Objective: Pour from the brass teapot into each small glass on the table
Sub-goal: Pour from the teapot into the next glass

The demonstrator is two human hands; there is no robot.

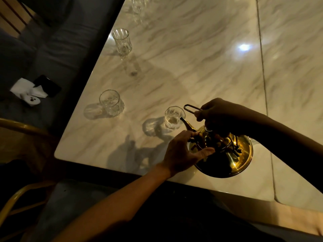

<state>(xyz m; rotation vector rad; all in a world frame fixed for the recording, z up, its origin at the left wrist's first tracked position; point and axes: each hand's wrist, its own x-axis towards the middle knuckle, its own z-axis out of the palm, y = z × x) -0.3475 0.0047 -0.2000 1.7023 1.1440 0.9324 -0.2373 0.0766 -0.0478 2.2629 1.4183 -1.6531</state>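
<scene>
Head camera looked down on a marble table in dim light. The brass teapot was near the table's near edge, tilted to the left, and its spout tip was at the rim of the nearest small glass, which had some clear liquid inside. The right hand was closed around the thin looped handle above the pot. The left hand was half open, and its fingers rested against the pot's body under the spout. A second glass stood further left, and a third glass was farther away along the left edge. At the far end another glass was only partly visible. A white tissue lay on the dark seat at left.
</scene>
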